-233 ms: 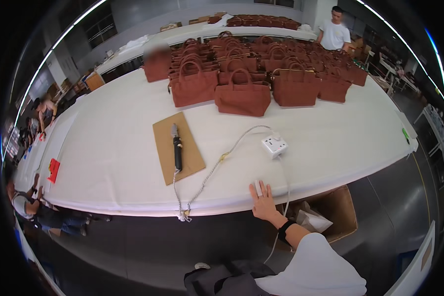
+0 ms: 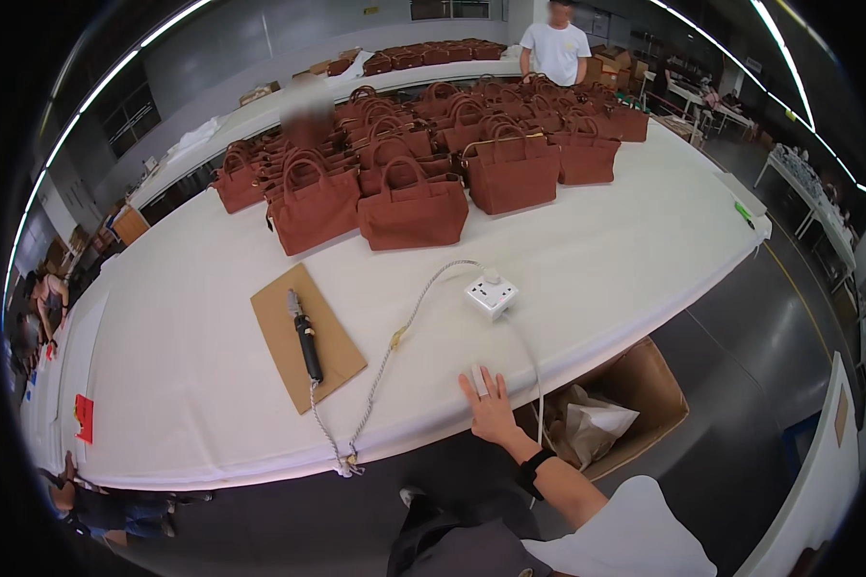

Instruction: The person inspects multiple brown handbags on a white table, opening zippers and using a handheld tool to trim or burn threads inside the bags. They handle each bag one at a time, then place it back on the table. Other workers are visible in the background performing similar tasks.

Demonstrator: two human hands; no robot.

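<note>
My right hand point(image 2: 492, 413) lies on the front edge of the white-covered table point(image 2: 587, 260), fingers spread and nothing held. One finger has a pale wrap, and a dark band circles the wrist. Just beyond the hand is a white power socket block point(image 2: 492, 294), its cable dropping over the table edge beside my fingers. A corded hand tool point(image 2: 305, 338) with a black handle and grey metal tip rests on a brown board point(image 2: 335, 322), to the left. Its braided cord runs to the socket block. My left hand is out of view.
Rows of reddish-brown handbags point(image 2: 414, 213) stand along the far side of the table. An open cardboard box point(image 2: 659, 389) holding pale wrapping sits below the front edge. A person in a white shirt point(image 2: 555, 53) stands behind the bags. A red object point(image 2: 84, 419) lies at far left.
The whole view has turned, so the table and bags appear shifted left and tilted. My right hand stays on the table edge, and the tool still lies on its board.
</note>
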